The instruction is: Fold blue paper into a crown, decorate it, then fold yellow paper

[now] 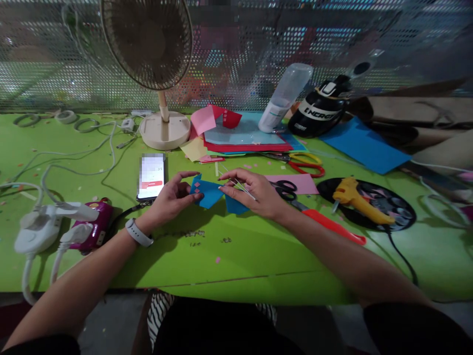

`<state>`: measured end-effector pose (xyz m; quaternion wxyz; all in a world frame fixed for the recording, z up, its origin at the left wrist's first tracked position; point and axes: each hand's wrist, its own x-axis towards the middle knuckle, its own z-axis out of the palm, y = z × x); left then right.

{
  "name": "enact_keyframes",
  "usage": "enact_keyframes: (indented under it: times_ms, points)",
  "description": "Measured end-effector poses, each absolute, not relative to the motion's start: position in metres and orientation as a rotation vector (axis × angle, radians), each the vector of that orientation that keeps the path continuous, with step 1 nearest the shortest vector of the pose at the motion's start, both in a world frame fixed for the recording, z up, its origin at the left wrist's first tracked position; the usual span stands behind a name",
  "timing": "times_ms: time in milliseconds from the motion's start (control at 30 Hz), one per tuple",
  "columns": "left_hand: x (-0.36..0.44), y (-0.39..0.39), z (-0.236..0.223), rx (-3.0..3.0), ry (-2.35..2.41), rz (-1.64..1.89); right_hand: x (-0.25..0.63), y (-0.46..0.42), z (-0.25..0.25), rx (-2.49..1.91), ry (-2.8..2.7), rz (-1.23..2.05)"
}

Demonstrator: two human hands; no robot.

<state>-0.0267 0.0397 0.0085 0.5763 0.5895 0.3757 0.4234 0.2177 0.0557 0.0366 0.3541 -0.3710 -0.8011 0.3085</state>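
My left hand (173,197) pinches a piece of blue paper (210,195) with small pink diamond shapes (197,187) near its left edge. My right hand (254,192) is closed around a thin pale tool (242,187) that looks like tweezers, and its fingertips meet the paper's right side. Below those fingers hangs another blue part (236,206); I cannot tell whether it is the same sheet. On the green table (258,256) in front of me lie tiny clustered bits (194,233) and a pink scrap (218,260).
Left of my hands are a phone (151,175) and power adapters (88,224) with cords. A fan (165,130) and stacked coloured paper (247,147) stand behind. At right lie scissors (306,164), a red-handled knife (334,227) and a yellow glue gun (360,199) on a dark plate.
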Motion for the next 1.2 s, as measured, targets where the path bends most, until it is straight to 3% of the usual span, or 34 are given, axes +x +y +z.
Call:
enact_keyframes:
  times_ms: [367,533,700,867,1033,1200]
  points:
    - [-0.031,0.043,0.009,1.398,1.049,1.061,0.231,0.080,0.030,-0.958,-1.986,0.963]
    - [-0.032,0.042,0.011,1.670,1.226,0.907,0.229,0.088,0.020,-1.021,-1.974,0.900]
    - [-0.031,0.041,0.017,2.154,1.452,1.027,0.226,0.091,0.018,-1.034,-2.032,0.923]
    - [-0.033,0.051,0.011,2.386,1.359,0.962,0.221,0.092,0.018,-0.932,-2.147,0.872]
    - [-0.039,0.063,0.004,2.455,1.315,0.914,0.227,0.096,0.022,-0.832,-2.257,0.640]
    - [-0.047,0.070,0.004,2.398,1.395,0.910,0.249,0.098,0.035,-1.032,-2.472,0.372]
